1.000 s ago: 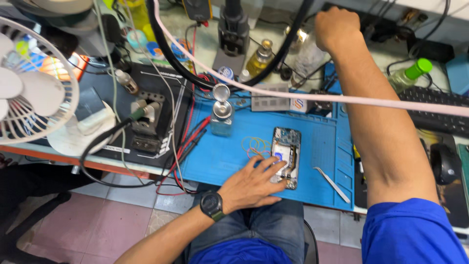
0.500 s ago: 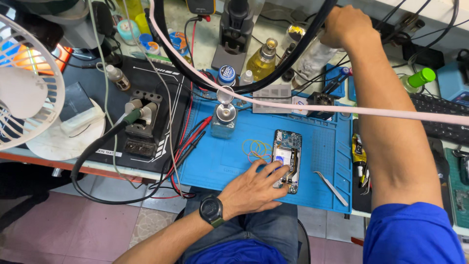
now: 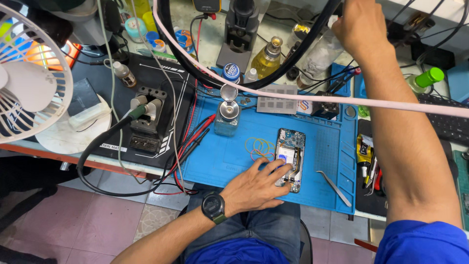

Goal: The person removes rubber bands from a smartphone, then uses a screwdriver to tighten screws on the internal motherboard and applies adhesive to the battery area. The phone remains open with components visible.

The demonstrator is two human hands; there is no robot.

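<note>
Right hand (image 3: 359, 24) higher, left hand (image 3: 256, 183) on opened phone (image 3: 290, 156)

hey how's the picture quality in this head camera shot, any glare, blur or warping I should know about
Head view: evenly lit and mostly sharp; the opened phone under the left hand reads clearly. The fan and pink cable near the lens look soft, and straight edges bow at the corners. The right hand is cut off at the top.

A white desk fan (image 3: 29, 78) stands at the far left. Coloured rubber bands (image 3: 259, 145) and metal tweezers (image 3: 334, 187) lie on a blue mat (image 3: 220, 161). A yellow liquid bottle (image 3: 267, 58) stands behind.
</note>
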